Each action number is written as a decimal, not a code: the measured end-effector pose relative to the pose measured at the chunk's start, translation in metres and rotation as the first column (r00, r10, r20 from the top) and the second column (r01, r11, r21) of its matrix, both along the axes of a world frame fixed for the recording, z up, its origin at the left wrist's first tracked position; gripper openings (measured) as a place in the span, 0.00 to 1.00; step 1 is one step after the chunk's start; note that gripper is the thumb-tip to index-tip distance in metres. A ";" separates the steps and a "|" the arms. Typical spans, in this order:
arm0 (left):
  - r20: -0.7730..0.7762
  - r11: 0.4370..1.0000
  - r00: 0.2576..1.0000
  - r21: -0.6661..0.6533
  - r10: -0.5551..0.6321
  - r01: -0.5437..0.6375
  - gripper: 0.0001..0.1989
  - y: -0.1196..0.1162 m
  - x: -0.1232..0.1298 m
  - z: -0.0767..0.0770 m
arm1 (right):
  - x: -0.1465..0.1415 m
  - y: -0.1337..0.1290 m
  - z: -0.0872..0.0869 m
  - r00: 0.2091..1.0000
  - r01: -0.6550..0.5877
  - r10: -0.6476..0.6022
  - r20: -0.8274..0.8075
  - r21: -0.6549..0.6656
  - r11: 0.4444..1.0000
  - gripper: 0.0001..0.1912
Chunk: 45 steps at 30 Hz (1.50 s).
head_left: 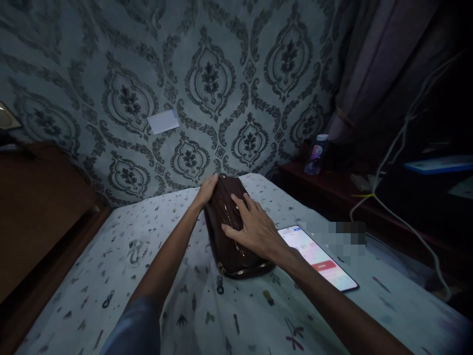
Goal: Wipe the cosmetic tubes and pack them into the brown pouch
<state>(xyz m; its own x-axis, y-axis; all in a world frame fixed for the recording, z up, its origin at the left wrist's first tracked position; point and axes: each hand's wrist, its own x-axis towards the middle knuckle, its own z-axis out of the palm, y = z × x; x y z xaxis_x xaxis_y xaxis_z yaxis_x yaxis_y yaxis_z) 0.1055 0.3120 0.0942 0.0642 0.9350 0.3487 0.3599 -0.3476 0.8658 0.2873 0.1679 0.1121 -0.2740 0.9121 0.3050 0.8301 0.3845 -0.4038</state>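
A dark brown leather bag (218, 236) with gold zips rests on the patterned bed sheet (207, 305). My left hand (209, 190) is at the bag's far left corner; its fingertips are partly hidden behind the edge, and it seems to hold the bag there. Across the bag's upper face lies my right hand (254, 224), fingers spread and stretched out. One zip runs under that hand, and another curves along the near end. Just right of the bag, partly behind my right forearm, a lit smartphone (321, 261) lies face up.
A bottle (317, 155) stands on a dark red ledge (295, 172) at the right. White cables (401, 217) hang beside the bed. A crumpled clear item (136, 252) lies on the sheet at left. A wooden panel (44, 212) borders the left side, and patterned wallpaper (210, 79) rises behind.
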 end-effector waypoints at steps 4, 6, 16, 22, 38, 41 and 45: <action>0.058 1.000 0.998 -0.011 -0.012 0.013 0.27 0.004 0.004 -0.003 | 0.001 0.003 -0.007 0.999 -0.014 0.015 -0.030 0.030 0.999 0.44; 0.141 0.997 0.990 -0.077 0.013 -0.002 0.27 0.006 0.000 -0.002 | 0.001 0.004 -0.008 0.999 -0.017 0.019 -0.041 0.039 0.999 0.43; 0.136 0.834 0.974 -0.546 0.183 -0.080 0.23 0.042 -0.030 -0.010 | 0.002 0.004 -0.010 0.997 -0.014 0.017 -0.069 0.051 0.999 0.41; -0.019 0.750 0.992 -0.653 0.123 -0.105 0.17 0.055 -0.043 -0.002 | 0.001 0.005 -0.011 0.998 -0.011 0.014 -0.064 0.061 0.998 0.41; -0.149 0.697 0.985 -0.698 0.087 -0.167 0.13 0.062 -0.039 0.008 | 0.003 0.012 -0.025 0.996 -0.023 0.037 -0.083 0.163 0.986 0.40; -0.143 0.720 0.985 -0.674 0.091 -0.164 0.18 0.062 -0.035 0.007 | 0.003 0.011 -0.022 0.996 -0.025 0.036 -0.076 0.142 0.990 0.40; -0.121 0.773 0.984 -0.609 0.131 -0.178 0.19 0.064 -0.032 0.002 | 0.002 0.009 -0.019 0.997 -0.020 0.028 -0.069 0.110 0.994 0.41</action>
